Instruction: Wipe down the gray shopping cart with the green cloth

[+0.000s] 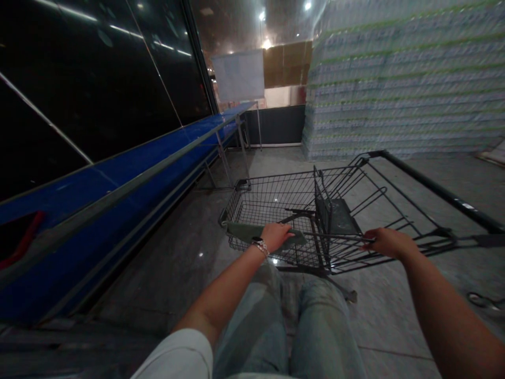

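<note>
A black wire shopping cart point(276, 184) stands sideways before me, its handle point(437, 190) to the right. A green cloth point(241, 231) lies along the near top rim of its basket. My left hand point(277, 237), with a watch and a bracelet on the wrist, is closed over the cloth on that rim; its fingertips partly hide behind the cloth. Farther right, the fingers of my right hand point(389, 242) wrap round the near side bar, close to the child seat point(342, 216). The basket's wire floor shows through the mesh.
At left runs a long blue-topped table point(158, 150) with a metal frame, a red-edged dark object point(23, 237) on it. Shrink-wrapped stacked bottles point(394, 89) rise behind the cart. A round metal object point(483, 301) lies on the floor at right.
</note>
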### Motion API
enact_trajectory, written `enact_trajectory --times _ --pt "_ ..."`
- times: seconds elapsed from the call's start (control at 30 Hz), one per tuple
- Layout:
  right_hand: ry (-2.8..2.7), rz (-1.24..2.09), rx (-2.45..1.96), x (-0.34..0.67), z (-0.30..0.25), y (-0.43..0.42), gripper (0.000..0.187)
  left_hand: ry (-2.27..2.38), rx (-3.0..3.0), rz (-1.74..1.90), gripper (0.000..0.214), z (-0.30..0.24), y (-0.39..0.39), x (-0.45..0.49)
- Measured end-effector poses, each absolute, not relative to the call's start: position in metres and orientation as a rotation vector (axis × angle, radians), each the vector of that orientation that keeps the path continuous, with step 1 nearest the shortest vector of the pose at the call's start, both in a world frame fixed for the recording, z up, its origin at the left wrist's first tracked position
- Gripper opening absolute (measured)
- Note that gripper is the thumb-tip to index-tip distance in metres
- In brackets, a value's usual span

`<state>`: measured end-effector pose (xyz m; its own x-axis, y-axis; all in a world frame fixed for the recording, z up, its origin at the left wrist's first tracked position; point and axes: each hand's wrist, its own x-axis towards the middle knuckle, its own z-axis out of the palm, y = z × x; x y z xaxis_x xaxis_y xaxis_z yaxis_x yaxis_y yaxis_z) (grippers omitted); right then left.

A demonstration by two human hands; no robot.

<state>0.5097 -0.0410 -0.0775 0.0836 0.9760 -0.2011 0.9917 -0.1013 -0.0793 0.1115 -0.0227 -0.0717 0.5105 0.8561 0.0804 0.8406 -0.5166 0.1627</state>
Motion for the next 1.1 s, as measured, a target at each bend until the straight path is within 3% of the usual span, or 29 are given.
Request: enact_trajectory --times 0.13,0.27,0.37,0.57,0.8,0.97,1.1 --pt "2.02 -0.339 2.235 0.507 -0.077 -0.043 0.053 1.205 2.411 0.562 0.027 -0.038 -0.017 0.114" --pt "2.006 -0.31 2.246 0.503 -0.073 -0.044 0.054 0.997 1.807 1.223 0.034 0.016 -0.009 0.093" --pt "2.001 -0.323 2.255 0.501 -0.071 -0.044 0.054 0.904 1.439 1.476 0.041 0.055 -0.001 0.072" --pt "2.038 -0.304 2.245 0.5 -0.073 -0.044 0.051 0.934 1.305 1.339 0.036 0.105 0.003 0.04" --pt "2.04 -0.317 2.255 0.495 -0.072 -0.046 0.046 0.955 1.334 1.143 0.031 0.115 -0.003 0.034" --pt "2.069 -0.331 2.253 0.496 -0.074 -0.046 0.048 1.007 1.376 1.213 0.04 0.087 0.043 0.028" --pt "2.052 -0.341 2.244 0.496 -0.073 -0.046 0.048 1.489 1.76 0.986 0.035 0.03 0.073 0.025"
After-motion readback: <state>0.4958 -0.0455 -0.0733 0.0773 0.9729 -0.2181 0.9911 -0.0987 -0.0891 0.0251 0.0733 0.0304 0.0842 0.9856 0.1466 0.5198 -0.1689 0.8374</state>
